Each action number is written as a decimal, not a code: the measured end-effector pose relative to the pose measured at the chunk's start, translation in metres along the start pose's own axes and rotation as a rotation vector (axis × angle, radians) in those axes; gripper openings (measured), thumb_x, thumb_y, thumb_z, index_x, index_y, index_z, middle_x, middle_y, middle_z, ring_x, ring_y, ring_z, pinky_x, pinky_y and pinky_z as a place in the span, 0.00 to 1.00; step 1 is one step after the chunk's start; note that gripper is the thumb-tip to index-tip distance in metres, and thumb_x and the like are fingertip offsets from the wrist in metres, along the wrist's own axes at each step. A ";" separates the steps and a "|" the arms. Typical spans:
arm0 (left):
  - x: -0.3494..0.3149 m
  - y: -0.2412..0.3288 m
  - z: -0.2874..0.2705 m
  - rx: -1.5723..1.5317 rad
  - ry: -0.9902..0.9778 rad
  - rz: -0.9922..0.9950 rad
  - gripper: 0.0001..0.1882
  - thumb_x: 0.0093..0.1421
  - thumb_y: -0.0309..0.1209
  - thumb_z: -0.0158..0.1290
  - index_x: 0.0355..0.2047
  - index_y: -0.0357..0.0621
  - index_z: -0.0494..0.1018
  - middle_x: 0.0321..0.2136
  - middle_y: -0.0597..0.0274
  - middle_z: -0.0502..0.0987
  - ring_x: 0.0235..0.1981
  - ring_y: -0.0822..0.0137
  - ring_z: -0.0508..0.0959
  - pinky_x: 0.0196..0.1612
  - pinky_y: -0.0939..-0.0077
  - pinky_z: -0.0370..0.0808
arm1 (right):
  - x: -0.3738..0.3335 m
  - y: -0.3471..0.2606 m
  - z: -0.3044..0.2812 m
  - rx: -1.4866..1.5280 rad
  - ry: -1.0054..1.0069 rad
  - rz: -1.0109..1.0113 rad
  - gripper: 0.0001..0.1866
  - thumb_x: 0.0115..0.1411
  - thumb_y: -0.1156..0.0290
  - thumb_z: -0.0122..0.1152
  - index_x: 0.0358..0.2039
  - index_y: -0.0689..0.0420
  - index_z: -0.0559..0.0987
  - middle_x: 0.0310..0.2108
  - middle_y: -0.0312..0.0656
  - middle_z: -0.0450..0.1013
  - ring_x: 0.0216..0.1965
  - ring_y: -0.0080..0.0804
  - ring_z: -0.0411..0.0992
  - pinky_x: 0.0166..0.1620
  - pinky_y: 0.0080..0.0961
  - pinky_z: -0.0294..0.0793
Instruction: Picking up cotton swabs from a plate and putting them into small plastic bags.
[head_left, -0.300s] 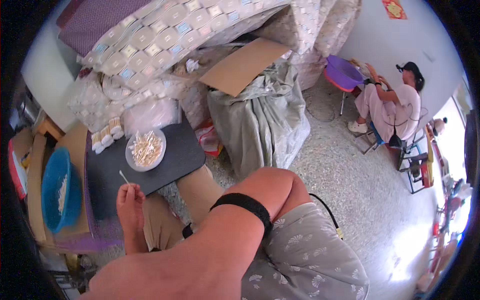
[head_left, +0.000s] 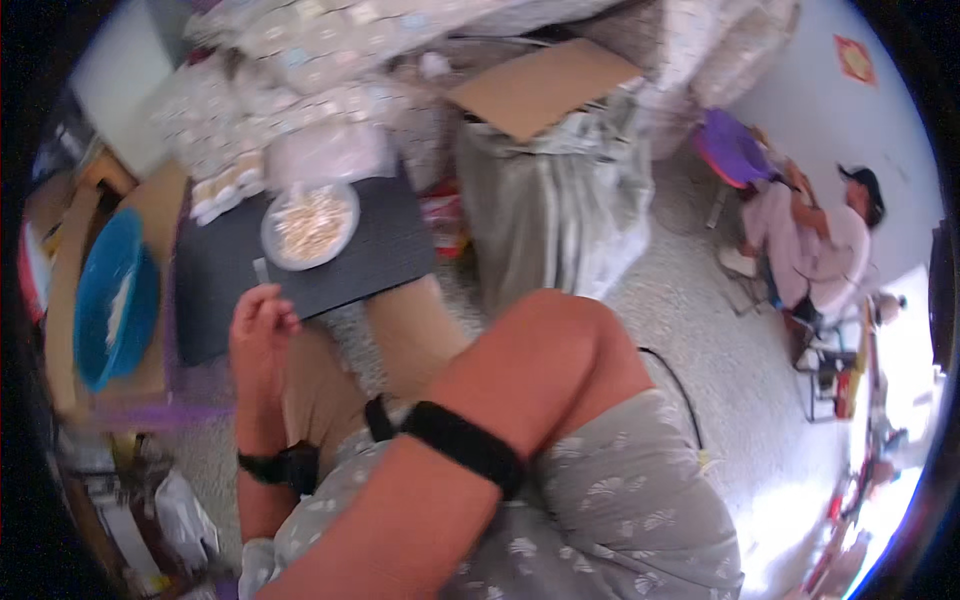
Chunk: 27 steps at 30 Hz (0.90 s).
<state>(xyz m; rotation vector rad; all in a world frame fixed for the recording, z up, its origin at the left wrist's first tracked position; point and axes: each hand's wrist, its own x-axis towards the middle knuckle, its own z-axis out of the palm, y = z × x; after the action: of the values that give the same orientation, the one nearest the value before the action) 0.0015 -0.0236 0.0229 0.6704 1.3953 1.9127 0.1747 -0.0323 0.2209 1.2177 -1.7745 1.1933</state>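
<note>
My left hand (head_left: 262, 330) is closed in a pinch, with a thin white cotton swab (head_left: 262, 270) sticking up from its fingertips, blurred. It is just off the front edge of a dark table (head_left: 390, 262). Ahead of it on that table, slightly right, stands a white bowl (head_left: 350, 243) heaped with loose cotton swabs (head_left: 308, 225). Behind the bowl lie clear plastic bags (head_left: 330, 160). Bundled cotton swabs (head_left: 232, 188) sit at the table's far left. My right hand does not show; a bare limb with a black band (head_left: 460, 445) crosses the foreground.
A blue basin (head_left: 140, 300) with white swabs sits in a cardboard box (head_left: 62, 350) at left. A grey sack (head_left: 555, 200) topped by cardboard (head_left: 545, 85) stands beyond the table. At far right a seated person (head_left: 830, 230) has hands near a purple basin (head_left: 735, 145).
The view has tipped downward, so the table and bowl sit higher in it. More of my left forearm shows, with its black wristband. The swab stays in my left fingers.
</note>
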 end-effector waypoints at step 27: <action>0.008 0.014 0.007 0.233 -0.051 0.182 0.06 0.61 0.27 0.52 0.37 0.39 0.74 0.26 0.68 0.74 0.28 0.79 0.72 0.33 0.84 0.71 | -0.203 0.136 -0.070 -0.211 0.581 1.145 0.08 0.56 0.72 0.61 0.35 0.60 0.76 0.26 0.33 0.73 0.26 0.16 0.68 0.30 0.17 0.69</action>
<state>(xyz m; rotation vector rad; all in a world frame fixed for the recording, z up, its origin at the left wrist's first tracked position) -0.0021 -0.0160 0.0386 0.9808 1.5855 1.8704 0.1186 0.1199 0.0259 -0.4008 -2.0244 1.6350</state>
